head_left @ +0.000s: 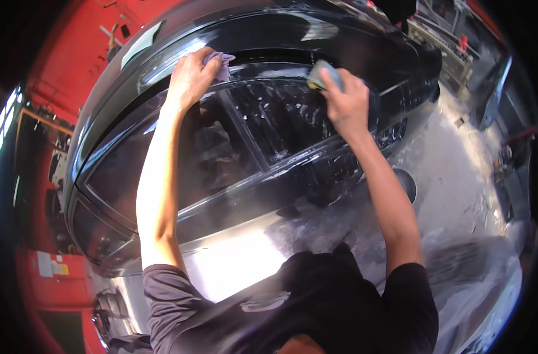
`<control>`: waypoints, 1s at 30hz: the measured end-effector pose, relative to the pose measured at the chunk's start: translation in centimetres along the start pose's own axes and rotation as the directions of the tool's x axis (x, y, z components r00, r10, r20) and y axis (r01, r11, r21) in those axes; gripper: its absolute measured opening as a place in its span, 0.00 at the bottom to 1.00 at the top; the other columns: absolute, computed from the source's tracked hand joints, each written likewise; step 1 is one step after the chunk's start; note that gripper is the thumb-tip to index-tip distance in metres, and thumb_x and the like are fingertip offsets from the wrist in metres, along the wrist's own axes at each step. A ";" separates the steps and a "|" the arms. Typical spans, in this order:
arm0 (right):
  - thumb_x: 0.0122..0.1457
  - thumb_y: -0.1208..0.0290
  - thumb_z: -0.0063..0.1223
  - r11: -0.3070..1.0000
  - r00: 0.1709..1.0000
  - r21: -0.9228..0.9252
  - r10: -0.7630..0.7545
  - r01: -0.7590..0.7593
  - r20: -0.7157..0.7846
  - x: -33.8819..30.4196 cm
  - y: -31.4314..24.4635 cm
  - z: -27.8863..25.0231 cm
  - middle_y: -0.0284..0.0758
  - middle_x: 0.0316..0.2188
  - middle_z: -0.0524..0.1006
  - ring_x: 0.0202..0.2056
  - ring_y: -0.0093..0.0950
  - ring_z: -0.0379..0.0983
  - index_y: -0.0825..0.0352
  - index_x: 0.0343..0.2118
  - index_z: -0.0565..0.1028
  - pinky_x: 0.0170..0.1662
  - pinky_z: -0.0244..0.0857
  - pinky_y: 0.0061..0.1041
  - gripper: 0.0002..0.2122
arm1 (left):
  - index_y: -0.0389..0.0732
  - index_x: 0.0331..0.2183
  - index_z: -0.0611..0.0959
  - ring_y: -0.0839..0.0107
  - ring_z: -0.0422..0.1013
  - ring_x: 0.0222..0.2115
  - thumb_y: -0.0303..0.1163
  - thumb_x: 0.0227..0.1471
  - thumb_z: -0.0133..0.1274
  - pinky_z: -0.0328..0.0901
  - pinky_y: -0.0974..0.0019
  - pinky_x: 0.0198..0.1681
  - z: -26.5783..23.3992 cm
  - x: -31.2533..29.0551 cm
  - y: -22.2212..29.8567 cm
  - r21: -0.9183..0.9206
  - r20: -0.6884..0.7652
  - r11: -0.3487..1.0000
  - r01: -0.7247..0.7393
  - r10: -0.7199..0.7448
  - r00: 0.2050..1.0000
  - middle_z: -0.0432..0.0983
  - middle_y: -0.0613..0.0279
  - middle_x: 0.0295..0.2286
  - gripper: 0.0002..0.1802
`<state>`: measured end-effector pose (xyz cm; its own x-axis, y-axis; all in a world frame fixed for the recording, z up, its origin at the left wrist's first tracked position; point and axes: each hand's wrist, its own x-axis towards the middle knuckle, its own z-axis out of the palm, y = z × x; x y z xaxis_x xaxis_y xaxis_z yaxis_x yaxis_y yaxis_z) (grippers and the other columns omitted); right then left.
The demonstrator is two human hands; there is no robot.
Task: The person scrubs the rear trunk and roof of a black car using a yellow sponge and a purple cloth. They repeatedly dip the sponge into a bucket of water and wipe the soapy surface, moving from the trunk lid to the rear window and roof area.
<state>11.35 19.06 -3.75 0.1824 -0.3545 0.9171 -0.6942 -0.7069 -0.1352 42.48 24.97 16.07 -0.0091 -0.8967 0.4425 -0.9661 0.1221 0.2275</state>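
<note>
Both my arms reach out over a black car point(221, 200), up to the edge of its roof above the side windows. In my left hand point(189, 76) a crumpled lilac cloth point(224, 65) is gripped against the roof edge. My right hand point(346, 100) is closed round a sponge point(321, 75), greenish-grey with a yellowish side, at the roof edge further right. Whitish wet streaks run down the window point(280, 112) beneath it and along the trim. The palm side of each hand is hidden.
A red wall point(56, 53) stands at the far left, with a red cabinet point(59, 277) lower down. Car parts point(510, 183) line the right side beyond the grey concrete floor point(446, 159). Plastic sheeting point(487, 283) covers something at the lower right.
</note>
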 end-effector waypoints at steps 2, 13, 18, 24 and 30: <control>0.57 0.74 0.66 0.986 0.993 -0.117 0.120 -0.119 0.006 -2.4 3.6 -2.2 0.47 0.54 0.76 0.50 0.47 0.73 0.55 0.62 0.77 0.52 0.66 0.45 0.27 | 0.37 0.45 0.89 0.43 0.81 0.44 0.50 0.59 0.53 0.71 0.48 0.52 -2.2 -1.1 -4.3 -0.012 -0.093 0.998 0.056 -0.057 0.994 0.86 0.40 0.37 0.27; 0.53 0.78 0.66 0.959 0.970 0.153 -0.243 0.238 0.016 8.9 -12.8 4.7 0.41 0.50 0.76 0.49 0.44 0.74 0.55 0.61 0.77 0.54 0.65 0.46 0.29 | 0.44 0.41 0.90 0.46 0.83 0.38 0.50 0.60 0.53 0.73 0.46 0.45 -1.7 -3.3 -7.3 0.029 -0.190 1.000 0.008 -0.002 0.982 0.86 0.48 0.32 0.22; 0.51 0.78 0.67 0.998 0.998 -0.065 -0.008 0.004 -0.063 2.8 -4.9 1.5 0.45 0.54 0.76 0.52 0.46 0.72 0.56 0.59 0.81 0.55 0.64 0.45 0.29 | 0.45 0.37 0.90 0.44 0.82 0.36 0.48 0.59 0.52 0.74 0.43 0.43 -0.8 -2.4 -6.2 0.063 -0.298 0.998 -0.018 0.036 0.954 0.85 0.48 0.30 0.19; 0.53 0.77 0.65 0.979 0.980 0.054 -0.199 0.199 -0.007 10.3 -16.5 4.9 0.43 0.52 0.75 0.50 0.44 0.71 0.55 0.60 0.78 0.54 0.63 0.45 0.28 | 0.42 0.38 0.90 0.43 0.83 0.36 0.46 0.57 0.54 0.75 0.42 0.43 -0.6 -2.8 -6.6 0.045 -0.289 0.999 -0.031 0.043 0.956 0.86 0.45 0.30 0.19; 0.56 0.73 0.68 0.986 0.992 0.161 -0.056 0.037 0.114 6.4 -7.2 -0.8 0.44 0.52 0.77 0.51 0.46 0.75 0.58 0.62 0.78 0.55 0.69 0.42 0.27 | 0.41 0.38 0.89 0.46 0.83 0.35 0.46 0.57 0.56 0.76 0.44 0.42 -0.9 -3.3 -6.1 0.027 -0.309 0.996 -0.082 0.086 0.947 0.86 0.47 0.32 0.19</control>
<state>17.03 22.36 3.42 0.2987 -0.3820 0.8746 -0.5662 -0.8086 -0.1599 48.66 27.58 13.99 -0.0120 -0.7077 0.7064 -0.9687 0.1833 0.1672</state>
